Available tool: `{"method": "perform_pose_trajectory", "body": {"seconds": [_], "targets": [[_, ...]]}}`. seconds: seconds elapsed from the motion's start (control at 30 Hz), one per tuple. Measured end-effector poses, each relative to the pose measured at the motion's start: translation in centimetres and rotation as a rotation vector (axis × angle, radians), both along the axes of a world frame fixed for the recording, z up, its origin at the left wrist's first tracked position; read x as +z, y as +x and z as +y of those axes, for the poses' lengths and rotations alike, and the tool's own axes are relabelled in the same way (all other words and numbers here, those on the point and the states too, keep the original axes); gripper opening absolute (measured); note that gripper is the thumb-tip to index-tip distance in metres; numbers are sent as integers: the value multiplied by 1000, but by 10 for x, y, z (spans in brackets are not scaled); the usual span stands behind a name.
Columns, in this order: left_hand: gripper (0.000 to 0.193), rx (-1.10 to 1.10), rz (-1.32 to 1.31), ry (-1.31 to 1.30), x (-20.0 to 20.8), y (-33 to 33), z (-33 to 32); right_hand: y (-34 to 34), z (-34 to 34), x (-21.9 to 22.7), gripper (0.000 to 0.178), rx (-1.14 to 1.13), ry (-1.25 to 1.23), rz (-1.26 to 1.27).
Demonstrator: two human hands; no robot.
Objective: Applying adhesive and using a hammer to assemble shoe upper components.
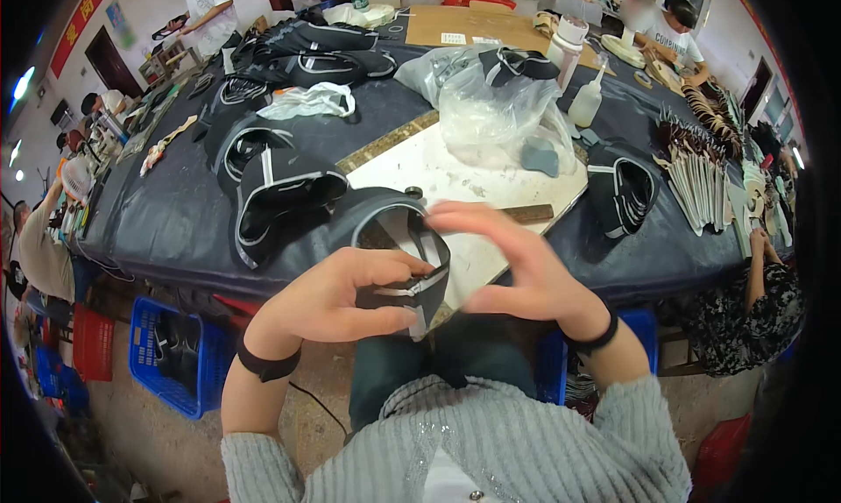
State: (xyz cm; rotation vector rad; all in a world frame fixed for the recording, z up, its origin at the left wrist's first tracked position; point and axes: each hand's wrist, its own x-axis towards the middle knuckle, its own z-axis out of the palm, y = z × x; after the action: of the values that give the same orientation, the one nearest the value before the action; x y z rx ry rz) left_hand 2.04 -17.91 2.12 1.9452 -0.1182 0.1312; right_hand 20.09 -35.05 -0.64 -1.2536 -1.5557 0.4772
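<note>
My left hand [337,297] grips a black shoe upper [435,294] with grey edging near the table's front edge. Its thumb and fingers close on the upper's near edge, where a small pale tab hangs down. Just right of the upper, my right hand [526,271] is raised with fingers and thumb spread, slightly blurred. Its fingertips come close to the upper's rim; whether they touch I cannot tell. Beneath lies a white board [412,170] with a dark flat bar [530,214] on it. More black uppers [285,192] lie nested to the left.
A clear plastic bag [491,122] covers part of the board, near a squeeze bottle [585,104] and a white container [568,46]. Nested black uppers [620,189] sit at right. Blue baskets [166,363] flank me below the table. Co-workers sit at both sides.
</note>
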Motion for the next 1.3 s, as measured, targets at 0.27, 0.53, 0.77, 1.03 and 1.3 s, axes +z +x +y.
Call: {"method": "perform_pose_trajectory", "body": {"seconds": [0.27, 0.53, 0.77, 1.03, 1.3], "targets": [[17, 321, 137, -171, -36, -31, -19, -11, 33, -14, 20, 363, -462, 299], [13, 454, 244, -317, -4, -61, -54, -42, 2, -9, 22, 547, -611, 687], [16, 472, 372, -303, -53, -83, -13, -79, 12, -54, 19, 302, -766, 626], [37, 437, 187, 129, -103, -19, -44, -20, -12, -64, 17, -51, -642, -51], [38, 550, 7, 496, -131, -7, -51, 13, 5, -99, 34, 47, -144, -580]]}}
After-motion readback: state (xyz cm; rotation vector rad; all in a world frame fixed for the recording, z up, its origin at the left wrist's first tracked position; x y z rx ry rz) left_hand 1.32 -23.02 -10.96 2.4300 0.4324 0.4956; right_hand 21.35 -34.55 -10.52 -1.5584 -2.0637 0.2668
